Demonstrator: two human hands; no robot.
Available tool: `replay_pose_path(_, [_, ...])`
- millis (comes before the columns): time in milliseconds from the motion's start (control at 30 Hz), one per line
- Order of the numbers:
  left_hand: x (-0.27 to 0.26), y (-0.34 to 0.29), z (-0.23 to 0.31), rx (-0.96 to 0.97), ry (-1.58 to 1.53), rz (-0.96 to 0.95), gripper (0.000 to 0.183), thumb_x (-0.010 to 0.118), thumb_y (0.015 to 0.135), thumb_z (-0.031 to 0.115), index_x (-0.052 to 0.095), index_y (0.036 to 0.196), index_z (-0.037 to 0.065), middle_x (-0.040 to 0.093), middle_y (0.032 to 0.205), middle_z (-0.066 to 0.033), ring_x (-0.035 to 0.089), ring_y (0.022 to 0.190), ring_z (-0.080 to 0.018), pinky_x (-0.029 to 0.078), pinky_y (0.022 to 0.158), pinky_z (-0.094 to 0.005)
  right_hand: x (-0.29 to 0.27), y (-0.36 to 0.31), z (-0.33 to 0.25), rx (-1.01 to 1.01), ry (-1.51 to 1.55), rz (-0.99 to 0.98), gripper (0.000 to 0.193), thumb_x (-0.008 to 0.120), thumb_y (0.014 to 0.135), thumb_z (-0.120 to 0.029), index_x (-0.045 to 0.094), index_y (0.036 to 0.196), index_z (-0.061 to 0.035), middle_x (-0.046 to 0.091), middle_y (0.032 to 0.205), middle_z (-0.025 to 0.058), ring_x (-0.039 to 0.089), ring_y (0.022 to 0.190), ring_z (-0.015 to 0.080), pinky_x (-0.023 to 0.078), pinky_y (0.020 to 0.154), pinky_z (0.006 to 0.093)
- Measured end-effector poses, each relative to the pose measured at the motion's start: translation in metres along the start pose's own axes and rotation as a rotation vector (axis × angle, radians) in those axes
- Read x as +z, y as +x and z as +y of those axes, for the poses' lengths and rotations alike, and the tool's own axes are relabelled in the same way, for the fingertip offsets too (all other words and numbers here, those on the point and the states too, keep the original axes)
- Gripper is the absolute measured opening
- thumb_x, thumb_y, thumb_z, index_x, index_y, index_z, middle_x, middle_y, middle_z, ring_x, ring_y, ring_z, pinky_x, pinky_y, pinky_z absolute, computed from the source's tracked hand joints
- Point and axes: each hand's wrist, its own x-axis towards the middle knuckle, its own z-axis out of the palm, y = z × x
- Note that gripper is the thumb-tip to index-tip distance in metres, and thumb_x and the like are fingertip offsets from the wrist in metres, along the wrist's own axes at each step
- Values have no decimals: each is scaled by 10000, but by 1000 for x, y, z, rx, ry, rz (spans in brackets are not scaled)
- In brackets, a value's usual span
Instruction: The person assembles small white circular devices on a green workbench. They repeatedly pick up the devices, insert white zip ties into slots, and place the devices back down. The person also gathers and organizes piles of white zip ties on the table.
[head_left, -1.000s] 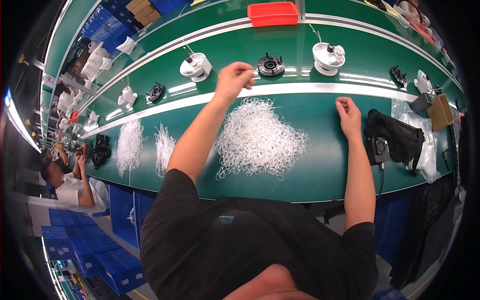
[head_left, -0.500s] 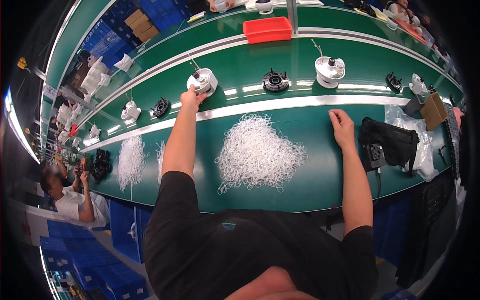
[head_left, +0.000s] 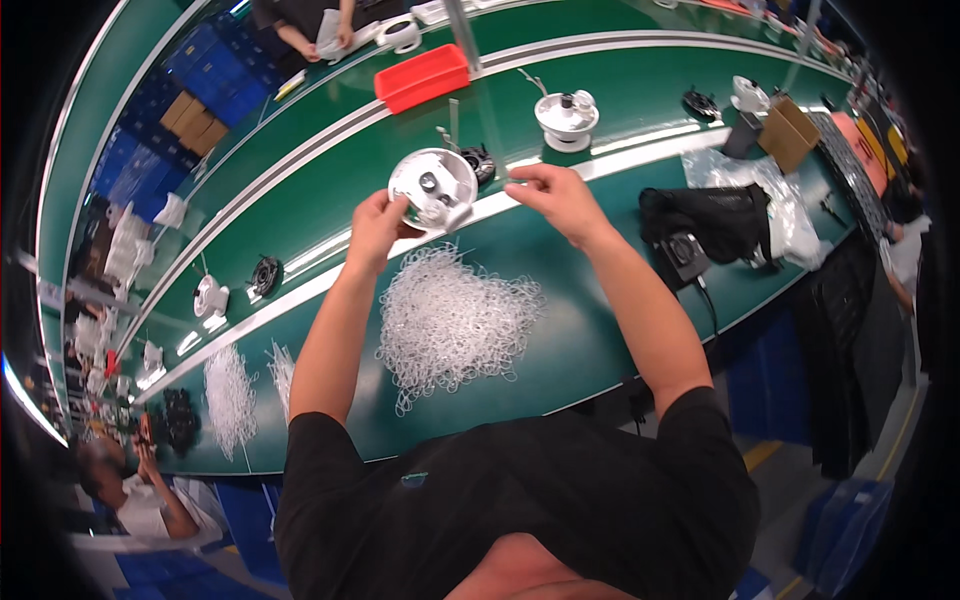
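Note:
A white bowl-shaped plastic housing (head_left: 410,178), with a dark round part and white fittings inside, is tilted toward me. My left hand (head_left: 372,234) grips its lower left rim, thumb on the front. To the right of it my right hand (head_left: 565,203) is raised with thumb and forefinger brought together; anything pinched there is too small to make out. Below both hands a heap of thin white plastic loops (head_left: 455,325) lies on the green table (head_left: 590,330). Partly hidden behind the housing sits a black round part (head_left: 480,162).
Another white housing (head_left: 567,125) stands on the far green strip, near a red tray (head_left: 424,80). At right lie a black bag (head_left: 705,220), a clear plastic bag (head_left: 790,215) and an open cardboard box (head_left: 792,133). Smaller loop heaps (head_left: 230,400) are at left.
My left hand has lifted the white housing off the far strip and tilted it toward me. My right hand has moved left and up beside it. The view has turned.

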Motion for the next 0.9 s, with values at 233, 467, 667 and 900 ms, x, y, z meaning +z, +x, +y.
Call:
replay_pose_path(233, [94, -15, -24, -38, 60, -297, 310, 568, 978, 153, 596, 1172, -87, 665, 986, -116, 703, 754, -193, 623, 633, -323, -28, -12, 23, 108, 238, 121, 209, 747, 880, -144, 699, 994, 24, 676, 878, 18, 575, 802, 72, 451, 730, 235])
replay_pose_path(467, [134, -18, -30, -237, 63, -412, 261, 566, 958, 136, 622, 1112, -67, 686, 954, -114, 697, 758, -188, 618, 677, -307, -55, -28, 37, 39, 204, 190, 120, 715, 900, -113, 675, 939, -7, 638, 882, -7, 556, 816, 72, 444, 764, 232])
replay_pose_path(667, [136, -15, -34, -344, 66, -437, 318, 600, 982, 258, 620, 1097, -38, 674, 945, -92, 668, 774, -164, 590, 682, -300, -56, -24, 39, 44, 224, 139, 128, 671, 930, -107, 645, 996, 0, 644, 914, 15, 567, 811, 84, 463, 776, 246])
replay_pose_path(900, [112, 13, -32, 30, 185, -75, 236, 642, 956, 116, 615, 1124, -47, 671, 952, -95, 651, 769, -145, 553, 645, -263, -51, -12, 45, -32, 104, 30, 164, 641, 947, -108, 646, 1042, 25, 683, 927, 55, 636, 831, 103, 502, 739, 251])
